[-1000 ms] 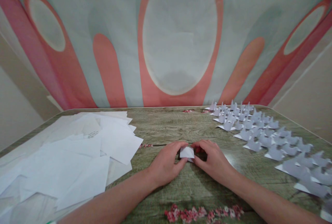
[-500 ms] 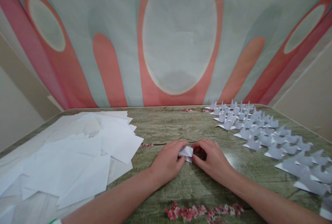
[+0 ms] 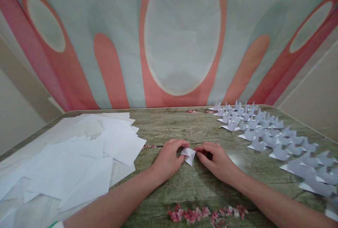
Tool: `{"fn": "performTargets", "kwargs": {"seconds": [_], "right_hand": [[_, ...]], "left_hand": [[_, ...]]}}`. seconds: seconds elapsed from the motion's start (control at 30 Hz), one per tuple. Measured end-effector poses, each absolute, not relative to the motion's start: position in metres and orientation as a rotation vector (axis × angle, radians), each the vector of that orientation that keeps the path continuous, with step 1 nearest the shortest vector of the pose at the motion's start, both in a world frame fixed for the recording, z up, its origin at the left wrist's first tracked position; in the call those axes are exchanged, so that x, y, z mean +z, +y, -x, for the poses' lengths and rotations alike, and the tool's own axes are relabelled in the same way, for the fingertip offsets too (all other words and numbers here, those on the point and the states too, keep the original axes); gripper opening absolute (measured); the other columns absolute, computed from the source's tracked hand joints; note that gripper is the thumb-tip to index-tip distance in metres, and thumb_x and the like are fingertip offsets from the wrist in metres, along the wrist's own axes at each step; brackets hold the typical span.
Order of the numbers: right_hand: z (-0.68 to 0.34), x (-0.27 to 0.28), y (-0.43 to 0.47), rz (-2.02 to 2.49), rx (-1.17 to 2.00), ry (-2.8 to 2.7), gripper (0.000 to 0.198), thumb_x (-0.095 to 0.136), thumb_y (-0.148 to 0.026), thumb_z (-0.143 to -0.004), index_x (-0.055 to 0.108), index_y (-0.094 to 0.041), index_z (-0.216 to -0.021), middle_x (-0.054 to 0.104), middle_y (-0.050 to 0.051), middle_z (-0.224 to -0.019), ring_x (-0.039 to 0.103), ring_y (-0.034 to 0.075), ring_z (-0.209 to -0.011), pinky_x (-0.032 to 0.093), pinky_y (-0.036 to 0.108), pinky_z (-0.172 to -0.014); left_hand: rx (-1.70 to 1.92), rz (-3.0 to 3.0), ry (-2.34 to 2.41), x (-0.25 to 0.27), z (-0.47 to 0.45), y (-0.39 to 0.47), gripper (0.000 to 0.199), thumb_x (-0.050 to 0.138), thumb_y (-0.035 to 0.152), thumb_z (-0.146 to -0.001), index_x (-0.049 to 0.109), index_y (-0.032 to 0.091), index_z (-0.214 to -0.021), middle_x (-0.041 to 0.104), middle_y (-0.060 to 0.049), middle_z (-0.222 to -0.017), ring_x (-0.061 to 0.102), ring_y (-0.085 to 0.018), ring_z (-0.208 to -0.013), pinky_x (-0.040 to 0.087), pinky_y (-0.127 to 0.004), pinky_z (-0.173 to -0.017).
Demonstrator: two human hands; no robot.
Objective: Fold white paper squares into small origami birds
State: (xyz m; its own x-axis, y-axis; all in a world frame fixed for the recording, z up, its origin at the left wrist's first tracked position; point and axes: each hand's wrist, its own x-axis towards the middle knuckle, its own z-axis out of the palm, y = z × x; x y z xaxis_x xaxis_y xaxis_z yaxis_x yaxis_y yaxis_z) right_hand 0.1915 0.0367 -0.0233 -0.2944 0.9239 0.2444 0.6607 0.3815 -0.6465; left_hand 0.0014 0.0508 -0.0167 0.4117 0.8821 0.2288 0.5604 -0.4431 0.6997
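A small folded white paper (image 3: 189,156) with crossing creases is held up between both hands, near the middle of the table. My left hand (image 3: 170,156) pinches its left edge between thumb and fingers. From the other side, my right hand (image 3: 213,156) has its thumb and forefinger pressed together at the paper's right corner. The fingers of both hands partly cover the paper's edges.
On the left lies a spread pile of loose white paper sheets (image 3: 87,168). Many folded paper birds (image 3: 257,144) stand in rows along the right side. The wood-grain table (image 3: 163,125) has printed pink flowers (image 3: 195,215) and meets a patterned backdrop (image 3: 182,37).
The folded paper has opened into a diamond-like shape with its creased face showing. Both hands have shifted slightly around it, the left a little to the left.
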Motion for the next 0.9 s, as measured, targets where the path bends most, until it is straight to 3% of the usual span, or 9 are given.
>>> {"fn": "performTargets", "kwargs": {"seconds": [0.9], "right_hand": [[-0.1942, -0.0212, 0.0451, 1.274, 0.757, -2.078, 0.02, 0.051, -0.027, -0.086, 0.069, -0.026, -0.091, 0.067, 0.001, -0.077, 0.059, 0.017, -0.075, 0.04, 0.028, -0.07]], "left_hand": [[0.831, -2.017, 1.22, -0.0144, -0.0027, 0.0537, 0.021, 0.062, 0.013, -0.069, 0.065, 0.019, -0.09, 0.067, -0.002, -0.092, 0.059, -0.017, -0.089, 0.044, -0.029, -0.083]]}}
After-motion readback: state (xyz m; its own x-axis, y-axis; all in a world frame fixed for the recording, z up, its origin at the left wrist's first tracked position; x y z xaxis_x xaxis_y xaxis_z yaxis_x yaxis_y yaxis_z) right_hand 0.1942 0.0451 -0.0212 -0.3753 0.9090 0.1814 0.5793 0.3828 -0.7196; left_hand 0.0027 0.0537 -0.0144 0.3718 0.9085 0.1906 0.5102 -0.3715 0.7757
